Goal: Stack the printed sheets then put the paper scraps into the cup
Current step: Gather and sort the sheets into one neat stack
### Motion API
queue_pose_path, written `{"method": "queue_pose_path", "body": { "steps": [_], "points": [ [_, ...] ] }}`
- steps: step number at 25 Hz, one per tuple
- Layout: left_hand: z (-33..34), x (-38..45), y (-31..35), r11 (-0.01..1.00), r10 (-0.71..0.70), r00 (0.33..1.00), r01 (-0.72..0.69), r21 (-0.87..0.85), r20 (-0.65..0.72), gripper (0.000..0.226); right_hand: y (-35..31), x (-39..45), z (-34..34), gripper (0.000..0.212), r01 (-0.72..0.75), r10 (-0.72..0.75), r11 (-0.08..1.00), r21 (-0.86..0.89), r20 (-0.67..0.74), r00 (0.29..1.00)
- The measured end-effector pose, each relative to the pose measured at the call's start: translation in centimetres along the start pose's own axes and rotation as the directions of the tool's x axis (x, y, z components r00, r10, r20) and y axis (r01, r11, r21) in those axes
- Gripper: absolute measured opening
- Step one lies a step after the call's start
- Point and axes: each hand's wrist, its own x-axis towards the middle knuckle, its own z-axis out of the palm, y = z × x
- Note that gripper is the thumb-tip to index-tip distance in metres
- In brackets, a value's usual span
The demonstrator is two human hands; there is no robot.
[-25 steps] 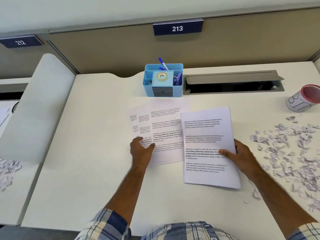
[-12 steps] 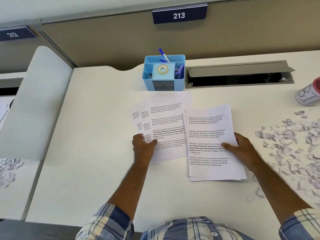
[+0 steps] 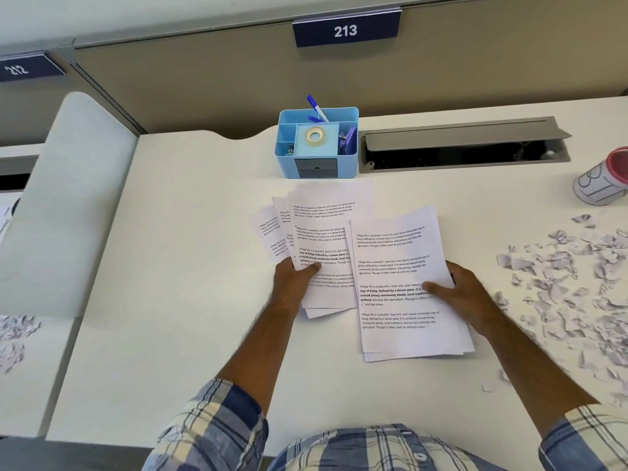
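Observation:
Two groups of printed sheets lie on the white desk. A fanned group [image 3: 323, 239] is at the centre; my left hand [image 3: 294, 282] grips its lower left edge, thumb on top of the paper. A neater stack [image 3: 401, 300] sits to the right, overlapping the fan's right edge; my right hand [image 3: 458, 294] holds its right side, thumb pressed on the top sheet. Torn paper scraps [image 3: 571, 287] are scattered over the desk's right side. The cup [image 3: 601, 181], white with a pink rim, lies tipped at the far right edge.
A blue desk organiser [image 3: 317, 144] with tape and pens stands behind the sheets. Beside it an open cable tray [image 3: 465, 147] is set into the desk. A rounded divider panel [image 3: 68, 205] stands at the left, with more scraps [image 3: 15, 338] beyond it.
The right stack has slid left to overlap the fanned sheets. My left hand has closed on the fan's edge, with its thumb on top. The view moved closer.

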Motion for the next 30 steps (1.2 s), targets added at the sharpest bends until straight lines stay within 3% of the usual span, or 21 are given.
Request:
{"method": "queue_pose_path", "body": {
  "steps": [8, 12, 18, 25, 30],
  "points": [
    [-2.3, -1.2, 0.0, 0.987, 0.103, 0.994, -0.099, 0.129, -0.021, 0.038, -0.1, -2.5, -0.2, 0.036, 0.029, -0.034, 0.989, 0.145, 0.028, 0.999],
    [-5.6, -2.4, -0.3, 0.991, 0.109, 0.992, -0.104, 0.081, -0.060, 0.026, 0.3, -4.3, -0.1, 0.034, 0.059, -0.055, 0.974, 0.221, -0.022, 0.998],
    [-10.5, -5.8, -0.6, 0.987, 0.150, 0.984, -0.154, -0.043, -0.092, 0.026, 0.3, -6.8, 0.3, 0.033, 0.085, -0.078, 0.966, 0.246, -0.040, 0.996],
    [-11.2, -12.1, -0.3, 0.959, 0.262, 0.949, -0.235, -0.159, 0.178, 0.041, -1.4, -8.7, 3.4, 0.034, 0.110, -0.117, 0.947, 0.303, 0.006, 0.993],
    [-9.7, -14.7, -0.6, 0.975, 0.224, 0.924, -0.209, -0.081, 0.310, 0.042, -4.1, -10.2, 5.8, 0.033, 0.162, -0.172, 0.908, 0.387, -0.010, 0.985]
  ]
}}
